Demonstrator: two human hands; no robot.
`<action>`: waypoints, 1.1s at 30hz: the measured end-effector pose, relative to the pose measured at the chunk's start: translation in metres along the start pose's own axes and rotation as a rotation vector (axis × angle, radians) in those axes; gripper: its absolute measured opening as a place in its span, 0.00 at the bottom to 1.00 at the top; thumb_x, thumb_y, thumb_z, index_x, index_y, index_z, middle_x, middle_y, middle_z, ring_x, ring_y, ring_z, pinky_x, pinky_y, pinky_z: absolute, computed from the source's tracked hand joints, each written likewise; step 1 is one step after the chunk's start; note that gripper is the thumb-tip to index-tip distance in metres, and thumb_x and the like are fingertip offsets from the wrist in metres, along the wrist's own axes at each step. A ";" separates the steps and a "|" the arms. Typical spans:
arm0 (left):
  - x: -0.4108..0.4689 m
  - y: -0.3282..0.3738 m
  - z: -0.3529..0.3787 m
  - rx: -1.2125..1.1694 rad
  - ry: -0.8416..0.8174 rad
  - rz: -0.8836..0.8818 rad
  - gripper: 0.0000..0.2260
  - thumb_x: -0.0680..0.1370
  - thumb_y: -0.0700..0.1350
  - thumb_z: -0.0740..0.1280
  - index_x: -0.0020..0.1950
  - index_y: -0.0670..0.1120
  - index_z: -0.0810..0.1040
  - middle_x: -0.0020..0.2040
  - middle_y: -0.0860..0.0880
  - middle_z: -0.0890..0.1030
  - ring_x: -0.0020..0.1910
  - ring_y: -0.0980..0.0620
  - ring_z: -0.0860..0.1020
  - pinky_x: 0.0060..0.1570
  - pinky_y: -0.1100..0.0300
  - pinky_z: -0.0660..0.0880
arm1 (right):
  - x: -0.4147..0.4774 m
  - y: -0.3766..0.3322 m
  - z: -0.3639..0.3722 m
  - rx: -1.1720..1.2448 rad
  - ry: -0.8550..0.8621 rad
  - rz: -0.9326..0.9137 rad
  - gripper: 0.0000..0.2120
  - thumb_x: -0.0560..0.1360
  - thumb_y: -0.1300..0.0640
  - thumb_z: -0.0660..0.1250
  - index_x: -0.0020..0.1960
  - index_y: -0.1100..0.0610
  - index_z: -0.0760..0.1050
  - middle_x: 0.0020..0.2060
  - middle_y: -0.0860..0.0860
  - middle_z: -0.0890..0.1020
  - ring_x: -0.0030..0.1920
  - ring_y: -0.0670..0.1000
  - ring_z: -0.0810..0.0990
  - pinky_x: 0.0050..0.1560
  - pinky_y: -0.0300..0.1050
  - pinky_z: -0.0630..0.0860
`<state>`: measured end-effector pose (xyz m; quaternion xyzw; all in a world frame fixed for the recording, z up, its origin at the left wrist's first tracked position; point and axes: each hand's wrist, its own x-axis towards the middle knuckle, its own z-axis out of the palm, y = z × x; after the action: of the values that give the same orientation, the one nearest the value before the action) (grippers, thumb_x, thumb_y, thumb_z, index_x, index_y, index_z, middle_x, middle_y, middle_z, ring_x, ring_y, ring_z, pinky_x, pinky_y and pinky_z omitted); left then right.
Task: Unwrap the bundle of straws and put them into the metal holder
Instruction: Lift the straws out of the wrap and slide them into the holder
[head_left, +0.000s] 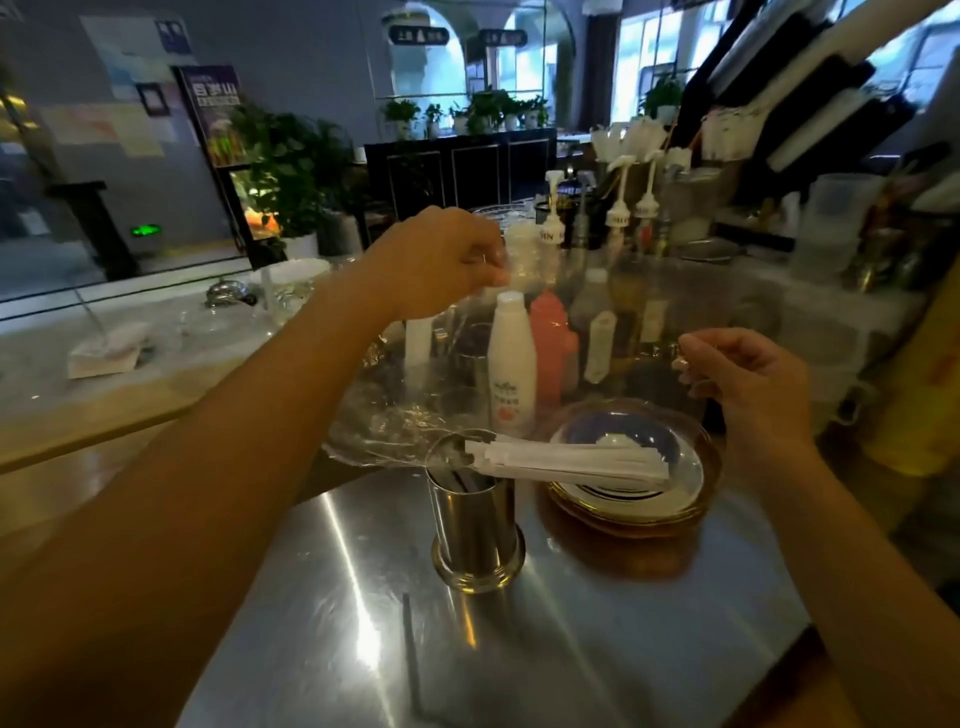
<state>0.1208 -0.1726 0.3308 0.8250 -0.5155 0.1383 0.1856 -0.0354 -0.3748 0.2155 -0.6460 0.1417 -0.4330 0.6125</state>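
Observation:
A bundle of white paper-wrapped straws (566, 460) lies almost flat, one end resting over the rim of the metal holder (475, 525), the other over a glass dish. A sheet of clear plastic wrap (415, 395) hangs stretched above and behind the bundle. My left hand (441, 260) is raised high and pinches the wrap's upper left edge. My right hand (743, 374) pinches its right edge, lower and to the right of the holder. Dark straws stand inside the holder.
A stack of glass dishes (691, 493) sits right of the holder on the steel counter (597, 623). One dark straw (413, 654) lies on the counter in front. Behind stand a white bottle (511, 374), a pink bottle (553, 348) and several pump bottles.

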 end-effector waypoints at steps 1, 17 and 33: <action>0.001 0.000 0.003 0.020 -0.013 0.002 0.03 0.76 0.46 0.65 0.44 0.48 0.76 0.40 0.50 0.78 0.42 0.49 0.78 0.47 0.49 0.76 | 0.000 0.001 -0.001 0.000 0.001 -0.002 0.05 0.71 0.62 0.68 0.38 0.54 0.78 0.24 0.42 0.81 0.26 0.39 0.76 0.29 0.30 0.73; 0.047 0.063 0.028 0.122 -0.011 0.203 0.11 0.78 0.49 0.62 0.49 0.43 0.78 0.43 0.46 0.81 0.38 0.50 0.76 0.42 0.55 0.74 | 0.005 0.023 -0.010 0.060 -0.003 -0.007 0.03 0.71 0.62 0.67 0.40 0.56 0.78 0.33 0.53 0.79 0.29 0.39 0.78 0.31 0.29 0.75; 0.078 0.086 0.022 0.052 0.042 0.192 0.10 0.76 0.50 0.64 0.47 0.44 0.79 0.41 0.49 0.80 0.38 0.52 0.77 0.45 0.51 0.76 | -0.027 0.082 -0.066 0.100 0.046 0.173 0.05 0.71 0.62 0.66 0.43 0.55 0.79 0.39 0.53 0.82 0.41 0.51 0.79 0.44 0.45 0.76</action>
<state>0.0778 -0.2786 0.3577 0.7732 -0.5844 0.1861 0.1609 -0.0711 -0.4165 0.1216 -0.5900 0.1892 -0.3996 0.6756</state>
